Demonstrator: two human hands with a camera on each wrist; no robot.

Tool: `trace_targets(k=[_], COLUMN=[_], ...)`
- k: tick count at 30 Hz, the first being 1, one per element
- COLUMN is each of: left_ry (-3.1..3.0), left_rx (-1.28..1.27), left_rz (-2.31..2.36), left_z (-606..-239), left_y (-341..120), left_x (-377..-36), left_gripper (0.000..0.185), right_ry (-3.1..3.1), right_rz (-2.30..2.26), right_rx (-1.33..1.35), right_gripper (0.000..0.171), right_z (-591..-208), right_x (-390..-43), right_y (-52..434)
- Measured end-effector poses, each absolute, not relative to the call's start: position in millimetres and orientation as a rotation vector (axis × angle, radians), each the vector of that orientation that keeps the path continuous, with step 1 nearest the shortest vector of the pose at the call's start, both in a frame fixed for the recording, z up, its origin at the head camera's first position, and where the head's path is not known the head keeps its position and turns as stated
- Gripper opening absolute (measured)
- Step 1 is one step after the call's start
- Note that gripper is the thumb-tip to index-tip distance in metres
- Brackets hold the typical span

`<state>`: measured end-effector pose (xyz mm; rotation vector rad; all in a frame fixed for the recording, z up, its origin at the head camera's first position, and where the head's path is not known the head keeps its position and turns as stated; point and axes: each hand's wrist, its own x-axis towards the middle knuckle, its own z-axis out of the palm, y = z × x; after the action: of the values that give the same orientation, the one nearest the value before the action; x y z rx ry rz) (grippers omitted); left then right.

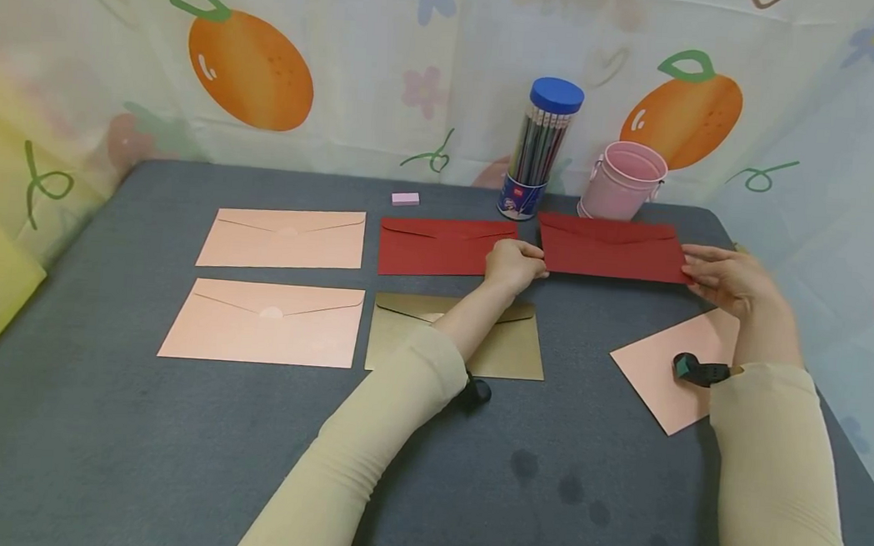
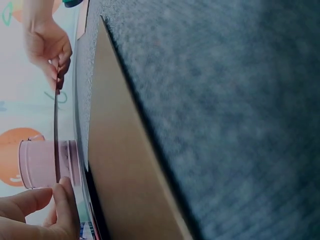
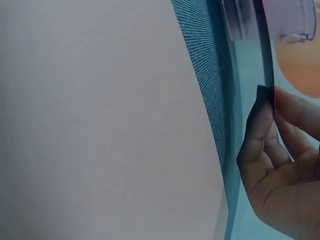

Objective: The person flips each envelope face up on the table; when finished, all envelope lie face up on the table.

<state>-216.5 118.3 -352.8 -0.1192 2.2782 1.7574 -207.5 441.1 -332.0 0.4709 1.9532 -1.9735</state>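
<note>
Both hands hold a dark red envelope point(image 1: 611, 249) by its short ends at the back right of the grey table point(image 1: 171, 440). My left hand point(image 1: 533, 264) pinches its left edge and my right hand point(image 1: 698, 271) pinches its right edge. The wrist views show the envelope edge-on, as a thin dark line point(image 2: 55, 130) a little above the table, with right-hand fingers point(image 3: 280, 150) curled round its end point(image 3: 268, 75). A second red envelope point(image 1: 439, 246) lies flat just to the left. My left forearm crosses a gold envelope point(image 1: 510, 353).
Two pink envelopes point(image 1: 285, 239) point(image 1: 264, 323) lie at the left, and another pink one point(image 1: 664, 370) lies under my right forearm. A blue-capped pencil tube point(image 1: 541, 146), a pink bucket point(image 1: 623, 182) and a small pink eraser point(image 1: 406, 198) stand along the back edge. A fruit-print curtain surrounds the table.
</note>
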Motion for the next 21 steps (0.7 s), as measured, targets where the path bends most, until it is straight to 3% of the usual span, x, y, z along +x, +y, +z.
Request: trace_targets(k=[7, 21], left_ry=[2.305, 2.3], left_rx=[-0.053, -0.012], left_rz=[1.628, 1.554], left_z=[-353.6, -352.5], left_y=[119.7, 117.3], left_x=[-215.8, -214.7], left_gripper=[0.03, 0.044], right_ry=[2.024, 2.22], right_rz=[-1.89, -1.658], right_rx=[0.434, 0.37], right_gripper=[0.038, 0.035], right_z=[-332.4, -335.4], right_x=[-210.2, -213.8], right_y=[438.9, 434.3])
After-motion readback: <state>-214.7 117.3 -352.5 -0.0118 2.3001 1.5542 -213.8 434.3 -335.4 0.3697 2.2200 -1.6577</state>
